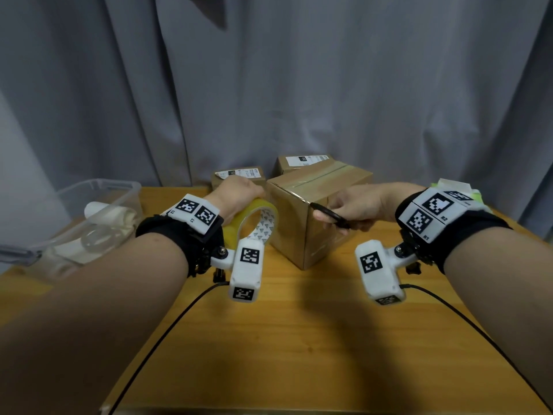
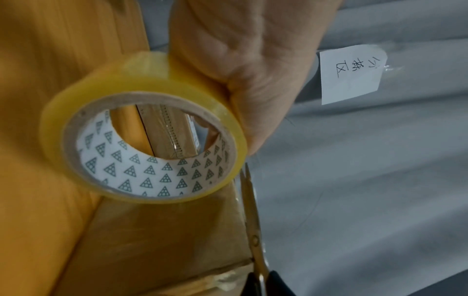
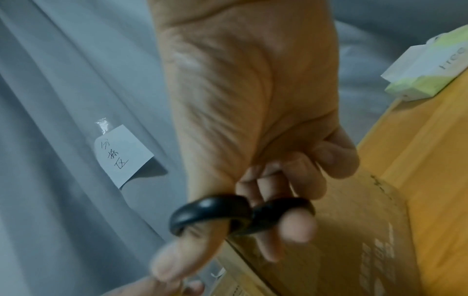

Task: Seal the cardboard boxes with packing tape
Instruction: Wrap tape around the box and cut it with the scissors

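Grey curtains hang behind a wooden worktop (image 1: 299, 339) with a paper note (image 2: 350, 74) taped to the fabric. On the worktop a cardboard box (image 1: 302, 223) stands corner-on to the person, a strip of tape already running along its top seam. Two smaller boxes (image 1: 239, 175) with shipping labels sit behind it against the curtain, and a clear plastic tub (image 1: 89, 223) of odds and ends lies well off to the left.

The left hand (image 1: 236, 196) grips a roll of tape (image 1: 254, 223), fingers curled over its outer rim, and holds it up just beside the box's left top edge. I judge the roll is kept there so the stretch of tape coming off the box stays taut for cutting, though the clear film itself is hard to make out.

The right hand (image 1: 353, 205) grips black-handled scissors (image 1: 329, 215), thumb and a finger through the loops. The loops lie close together and the blades look nearly closed, their tips reaching the box's near top corner, next to the roll. That placement suits a snip right at the box edge, leaving a short tail to press down the side.

Judged from this, the front box is almost sealed; whether the rear two are taped cannot be told.
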### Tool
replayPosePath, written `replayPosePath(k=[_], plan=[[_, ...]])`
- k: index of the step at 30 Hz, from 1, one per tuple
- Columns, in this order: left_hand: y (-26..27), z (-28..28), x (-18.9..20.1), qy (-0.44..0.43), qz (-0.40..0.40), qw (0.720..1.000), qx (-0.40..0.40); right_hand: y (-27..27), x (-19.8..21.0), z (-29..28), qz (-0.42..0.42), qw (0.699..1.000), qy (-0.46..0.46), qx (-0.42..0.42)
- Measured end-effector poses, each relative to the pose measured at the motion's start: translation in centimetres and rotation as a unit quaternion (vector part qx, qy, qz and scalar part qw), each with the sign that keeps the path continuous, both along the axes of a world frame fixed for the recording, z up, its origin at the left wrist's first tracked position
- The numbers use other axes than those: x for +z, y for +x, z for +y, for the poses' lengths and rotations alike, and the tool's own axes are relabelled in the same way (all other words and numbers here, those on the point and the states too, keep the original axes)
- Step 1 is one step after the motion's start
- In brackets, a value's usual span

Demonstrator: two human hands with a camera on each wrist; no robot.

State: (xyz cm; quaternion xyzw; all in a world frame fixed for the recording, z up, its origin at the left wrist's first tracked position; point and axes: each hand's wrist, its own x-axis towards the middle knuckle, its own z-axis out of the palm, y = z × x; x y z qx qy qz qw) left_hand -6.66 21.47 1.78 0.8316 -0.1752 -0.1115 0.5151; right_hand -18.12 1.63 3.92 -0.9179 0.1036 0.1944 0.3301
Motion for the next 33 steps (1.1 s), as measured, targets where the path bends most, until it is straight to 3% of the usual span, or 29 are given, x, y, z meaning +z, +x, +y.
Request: replayPosePath(k=[4, 7, 10, 13, 19, 22, 24, 26, 27, 28, 30, 33], plan=[[-0.8, 2.0, -1.8, -0.003, -0.075, 0.997, 0.015, -0.7, -0.6, 0.7, -0.047, 0.992, -0.119, -0.007], [-1.5, 3.0, -3.3, -0.010, -0.097, 0.995, 0.008, -0.9, -1.6, 1.6, -0.164, 0.956, -0.242, -0.017], [-2.0, 3.4, -4.6, -0.023, -0.117, 0.993, 0.024, -1.4, -3.3, 2.6, -0.258, 0.944, -0.205, -0.023], [-2.3, 4.0, -5.9, -0.003, -0.140, 0.989, 0.045, -2.1, -5.9, 3.5, -0.229, 0.964, -0.138, -0.008], [-2.7, 5.1, -7.8, 0.030, -0.148, 0.987, 0.053, -2.0, -11.3, 4.6, -0.110, 0.963, -0.248, -0.005], [-2.2, 4.7, -6.8, 0.013, -0.175, 0.983, 0.061, -2.0, -10.2, 5.1, -0.160, 0.963, -0.213, -0.031], [-1.7, 4.2, -5.5, 0.004, -0.202, 0.977, 0.063, -1.7, -8.2, 5.2, -0.306, 0.924, -0.217, -0.077], [-1.0, 3.7, -4.3, -0.018, -0.213, 0.975, 0.064, -0.5, -5.5, 5.2, -0.460, 0.850, -0.230, -0.114], [-0.6, 3.5, -3.9, -0.030, -0.215, 0.974, 0.066, 0.7, -4.4, 4.6, -0.505, 0.823, -0.231, -0.120], [-0.2, 3.2, -3.6, -0.040, -0.216, 0.973, 0.067, 2.2, -3.5, 3.8, -0.518, 0.814, -0.232, -0.122], [0.7, 2.7, -3.4, -0.054, -0.211, 0.974, 0.067, 5.5, -2.2, 1.9, -0.465, 0.841, -0.246, -0.126], [2.0, 1.7, -3.5, -0.061, -0.209, 0.974, 0.059, 9.7, -2.2, 0.1, -0.276, 0.917, -0.261, -0.120]])
